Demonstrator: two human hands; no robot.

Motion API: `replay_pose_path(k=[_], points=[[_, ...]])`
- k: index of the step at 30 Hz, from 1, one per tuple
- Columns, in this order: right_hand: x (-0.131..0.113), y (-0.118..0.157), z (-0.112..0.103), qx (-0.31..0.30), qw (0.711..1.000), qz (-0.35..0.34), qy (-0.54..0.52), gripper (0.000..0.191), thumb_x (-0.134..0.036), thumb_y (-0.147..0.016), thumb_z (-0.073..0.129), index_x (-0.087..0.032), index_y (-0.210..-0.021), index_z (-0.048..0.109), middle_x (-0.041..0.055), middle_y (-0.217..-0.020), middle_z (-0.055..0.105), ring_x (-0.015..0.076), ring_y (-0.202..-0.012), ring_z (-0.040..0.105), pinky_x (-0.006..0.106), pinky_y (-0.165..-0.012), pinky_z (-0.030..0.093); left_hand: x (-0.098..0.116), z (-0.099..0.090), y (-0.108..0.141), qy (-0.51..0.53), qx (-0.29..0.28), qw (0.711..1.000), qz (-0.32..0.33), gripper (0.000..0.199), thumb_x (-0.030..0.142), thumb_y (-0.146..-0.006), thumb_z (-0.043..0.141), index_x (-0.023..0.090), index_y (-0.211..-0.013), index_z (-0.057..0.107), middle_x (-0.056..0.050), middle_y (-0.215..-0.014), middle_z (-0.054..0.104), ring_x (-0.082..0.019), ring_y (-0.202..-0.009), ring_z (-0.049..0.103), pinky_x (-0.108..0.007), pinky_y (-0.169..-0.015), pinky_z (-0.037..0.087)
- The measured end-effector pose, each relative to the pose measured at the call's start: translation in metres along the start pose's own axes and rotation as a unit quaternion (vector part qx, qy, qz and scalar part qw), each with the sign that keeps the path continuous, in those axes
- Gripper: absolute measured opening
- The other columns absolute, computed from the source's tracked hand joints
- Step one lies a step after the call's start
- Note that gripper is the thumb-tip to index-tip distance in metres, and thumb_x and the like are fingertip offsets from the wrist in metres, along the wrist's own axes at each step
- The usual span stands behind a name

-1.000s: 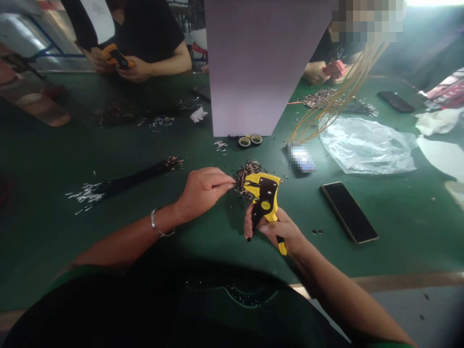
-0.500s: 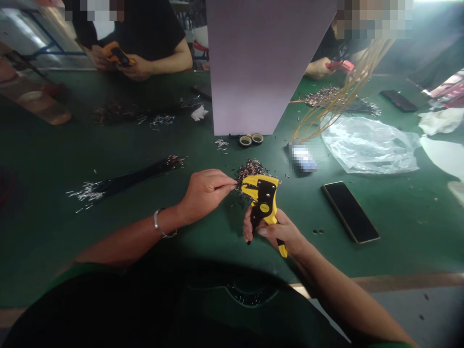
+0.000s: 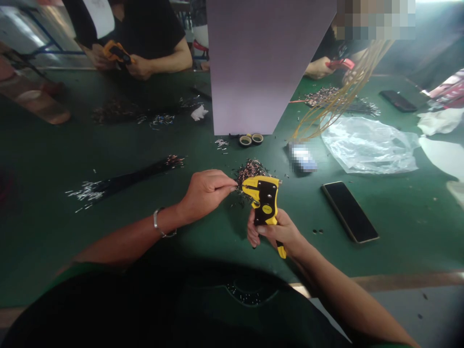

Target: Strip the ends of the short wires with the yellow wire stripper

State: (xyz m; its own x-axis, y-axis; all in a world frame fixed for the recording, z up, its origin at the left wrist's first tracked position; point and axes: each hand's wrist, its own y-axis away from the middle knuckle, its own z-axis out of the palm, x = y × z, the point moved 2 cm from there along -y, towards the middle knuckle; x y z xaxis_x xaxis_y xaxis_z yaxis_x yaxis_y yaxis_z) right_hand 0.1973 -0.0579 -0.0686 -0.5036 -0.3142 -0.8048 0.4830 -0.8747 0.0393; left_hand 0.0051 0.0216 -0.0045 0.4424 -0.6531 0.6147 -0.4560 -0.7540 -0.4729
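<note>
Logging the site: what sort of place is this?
Probably a wire-working shop: a yellow wire stripper in the right hand, a bundle of wires, and a co-worker with a tool across the table.

A: Left hand (image 3: 205, 193): contents of the pinch?
B: Too small to tell.
A: Yellow tool (image 3: 267, 191)?
B: Handles partly covered by the right hand (image 3: 277, 229); badge (image 3: 267, 209) lettering illegible. Tool head hides part of the pile of clippings (image 3: 253, 166).
A: Elsewhere?
B: Top edge cuts off the pale panel (image 3: 253, 72) and left co-worker (image 3: 148, 29). Small object (image 3: 303, 157) beside the clear bag (image 3: 369, 145): pixelated, unidentifiable.
</note>
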Motion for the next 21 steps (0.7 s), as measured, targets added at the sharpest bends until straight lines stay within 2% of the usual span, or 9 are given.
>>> replay_pose_path(k=[9, 21], points=[[0.0091, 0.0049, -0.0003, 0.032, 0.999, 0.006, -0.005, 0.021, -0.024, -0.077, 0.078, -0.015, -0.087, 0.062, -0.0028, -0.061, 0.057, 0.0097, -0.046, 0.050, 0.026, -0.044, 0.046, -0.0005, -0.0003, -0.0011, 0.010, -0.015, 1.000, -0.016, 0.016, 0.020, -0.086, 0.063, 0.021, -0.078, 0.077, -0.002, -0.075, 0.076, -0.013, -0.069, 0.068, -0.025, -0.066, 0.054], [0.0060, 0.0073, 0.0022, 0.050, 0.998, 0.033, 0.024, 0.020, -0.022, -0.075, 0.076, -0.016, -0.081, 0.058, -0.0049, -0.056, 0.053, 0.0082, -0.043, 0.047, 0.024, -0.042, 0.042, -0.0040, 0.0020, -0.0019, 0.016, -0.026, 0.999, -0.027, 0.016, 0.019, -0.085, 0.063, 0.021, -0.078, 0.077, -0.003, -0.079, 0.077, -0.013, -0.069, 0.069, -0.025, -0.068, 0.054]])
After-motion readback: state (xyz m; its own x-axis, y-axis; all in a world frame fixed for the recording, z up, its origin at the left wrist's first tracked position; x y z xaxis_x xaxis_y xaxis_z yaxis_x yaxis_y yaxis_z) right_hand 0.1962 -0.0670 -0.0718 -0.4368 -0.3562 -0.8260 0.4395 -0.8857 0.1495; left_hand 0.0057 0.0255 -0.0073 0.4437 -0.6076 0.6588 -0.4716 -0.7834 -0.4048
